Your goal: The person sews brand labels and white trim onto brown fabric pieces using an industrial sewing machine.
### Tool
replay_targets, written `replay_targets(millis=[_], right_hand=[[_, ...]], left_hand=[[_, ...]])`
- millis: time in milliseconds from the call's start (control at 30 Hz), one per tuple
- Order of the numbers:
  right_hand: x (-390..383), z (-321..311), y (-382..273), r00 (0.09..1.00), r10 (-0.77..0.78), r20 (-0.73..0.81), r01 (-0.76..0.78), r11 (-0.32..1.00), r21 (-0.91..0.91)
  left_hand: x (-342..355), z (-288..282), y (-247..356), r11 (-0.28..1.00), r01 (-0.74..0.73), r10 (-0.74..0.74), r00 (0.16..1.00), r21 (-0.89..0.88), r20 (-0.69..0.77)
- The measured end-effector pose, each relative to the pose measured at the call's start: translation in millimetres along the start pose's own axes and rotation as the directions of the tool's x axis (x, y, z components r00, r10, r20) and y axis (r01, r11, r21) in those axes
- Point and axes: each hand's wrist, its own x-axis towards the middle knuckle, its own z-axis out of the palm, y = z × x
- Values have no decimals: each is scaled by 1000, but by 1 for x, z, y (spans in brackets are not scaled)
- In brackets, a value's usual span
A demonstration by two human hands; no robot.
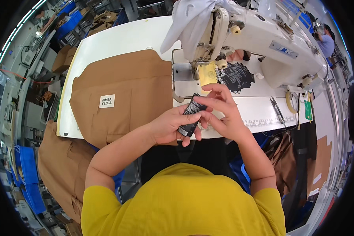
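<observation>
A small stack of black printed labels (190,114) is held above the front edge of the white table (118,39). My left hand (173,125) grips the stack with the thumb on top. At its upper edge, my right hand (220,114) pinches the same labels between thumb and fingers. Left of my hands a brown fabric piece (145,90) lies flat, with a white patch (107,101) on it. Beyond my hands stands a white sewing machine (255,35), its needle area beside the fabric's right edge. More black labels (236,76) lie fanned out under the machine arm.
Thread snips (277,110) and a tape roll (291,101) lie at the right, by a ruler strip (259,123). Pale cloth (188,23) drapes over the machine head. Brown fabric (63,169) hangs at the left. Another person (325,41) sits far right.
</observation>
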Motion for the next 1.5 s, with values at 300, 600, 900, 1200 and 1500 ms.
replay_targets(millis=[300, 600, 900, 1200, 1500], right_hand=[[-7, 0, -6, 904, 408, 131, -420, 784, 457], [-8, -3, -4, 939, 334, 80, -343, 893, 291], [-11, -5, -21, 859, 478, 183, -511, 793, 330], [-13, -1, -14, 894, 428, 133, -448, 834, 323], [-16, -2, -14, 861, 483, 160, -507, 793, 338]], left_hand=[[-7, 5, -16, 995, 84, -87, 994, 45, 61], [-19, 16, -5, 984, 173, -174, 984, 42, 36], [-17, 14, -17, 982, 120, -120, 993, 144, -9], [-18, 19, -21, 969, 194, -189, 981, 154, -46], [-17, 21, -24, 975, 172, -170, 985, 141, -30]])
